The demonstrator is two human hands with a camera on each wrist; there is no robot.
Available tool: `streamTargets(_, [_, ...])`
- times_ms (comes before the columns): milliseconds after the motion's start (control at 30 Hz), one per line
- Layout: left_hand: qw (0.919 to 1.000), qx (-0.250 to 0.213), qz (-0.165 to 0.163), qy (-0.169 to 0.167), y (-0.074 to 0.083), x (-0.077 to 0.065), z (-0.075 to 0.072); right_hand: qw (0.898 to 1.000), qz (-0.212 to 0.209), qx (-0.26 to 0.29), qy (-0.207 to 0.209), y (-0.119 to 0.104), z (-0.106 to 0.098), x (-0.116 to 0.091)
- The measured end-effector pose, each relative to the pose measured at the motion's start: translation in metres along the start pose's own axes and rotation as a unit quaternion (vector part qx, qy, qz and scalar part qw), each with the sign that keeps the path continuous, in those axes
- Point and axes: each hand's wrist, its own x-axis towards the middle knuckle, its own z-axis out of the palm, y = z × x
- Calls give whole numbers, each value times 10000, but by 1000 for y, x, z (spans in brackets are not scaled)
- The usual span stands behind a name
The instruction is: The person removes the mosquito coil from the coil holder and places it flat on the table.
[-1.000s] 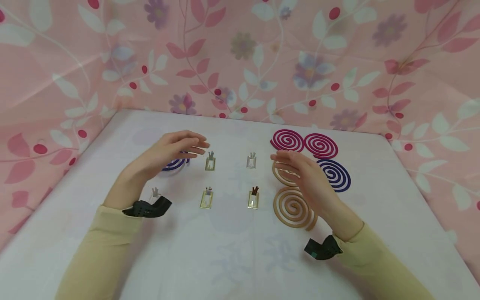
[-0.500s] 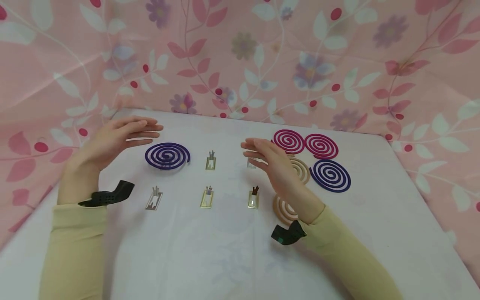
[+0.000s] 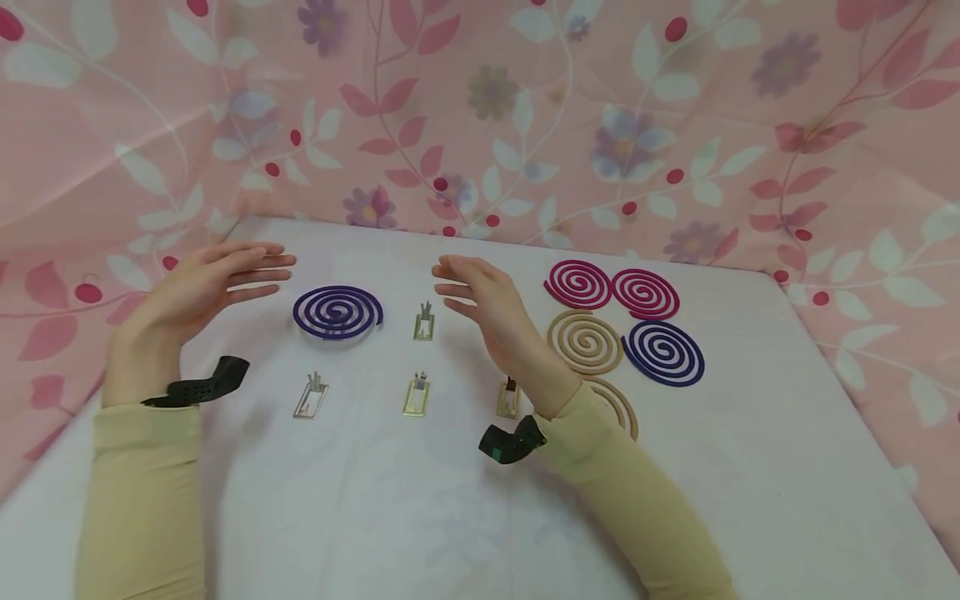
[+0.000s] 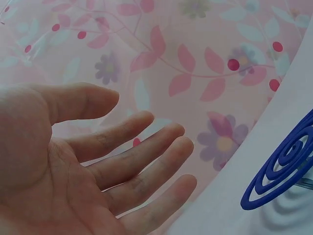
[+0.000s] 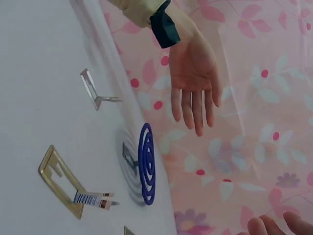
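Note:
A dark blue mosquito coil (image 3: 337, 313) sits raised off the white table on a small metal stand (image 5: 128, 155), as the right wrist view shows. My left hand (image 3: 202, 283) hovers left of it, fingers spread and holding nothing. Above the table, right of that coil, hangs my right hand (image 3: 491, 304), its fingers extended and nothing in them. A gold stand (image 3: 424, 315) with upright prongs lies just left of and below its fingertips. Nearer stand a silver stand (image 3: 315, 382) and another gold stand (image 3: 420, 383). My right wrist partly covers a dark-pronged stand (image 3: 510, 390).
Two magenta coils (image 3: 580, 285), a second blue coil (image 3: 663, 353) and a tan coil (image 3: 585, 342) lie flat at the right. Another tan coil (image 3: 626, 408) is partly behind my right sleeve. Floral cloth (image 3: 487, 125) hangs behind the table (image 3: 337, 517).
My left hand has moved left, uncovering the raised blue coil and the silver stand. My right hand has swept left from over the tan coils, now hiding a stand.

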Motion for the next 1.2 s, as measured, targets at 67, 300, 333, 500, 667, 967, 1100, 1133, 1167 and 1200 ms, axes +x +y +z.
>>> streamTargets(67, [10000, -45, -2, 18, -2, -1, -3, 10000, 17, 33, 7, 0, 7, 4])
streamTargets(300, [9997, 44, -197, 114, -9, -1, -10, 9997, 177, 97, 157, 0, 33, 16])
streamTargets(333, [9997, 69, -209, 114, -10, -1, -11, 9996, 187, 124, 187, 0, 36, 18])
streamTargets(500, [9991, 275, -281, 156, -15, 0, -13, 9987, 179, 338, 327, 3, 47, 23])
streamTargets(667, [9970, 598, -419, 259, -18, 0, -16, 9961, 278, 619, 557, 11, 52, 28])
streamTargets(967, [9945, 763, -670, 270, -32, 2, -23, 9929, 615, 742, 695, 30, 58, 34])
streamTargets(1100, [9918, 970, -801, 219, -37, 4, -22, 9905, 821, 796, 762, 37, 64, 33])
streamTargets(1133, [9902, 1079, -863, 203, -38, 5, -22, 9895, 865, 848, 787, 39, 66, 34])
streamTargets(1167, [9889, 1154, -920, 181, -39, 6, -22, 9886, 906, 899, 799, 42, 67, 34])
streamTargets(1200, [9871, 1258, -979, 160, -41, 6, -21, 9879, 928, 949, 799, 43, 69, 33])
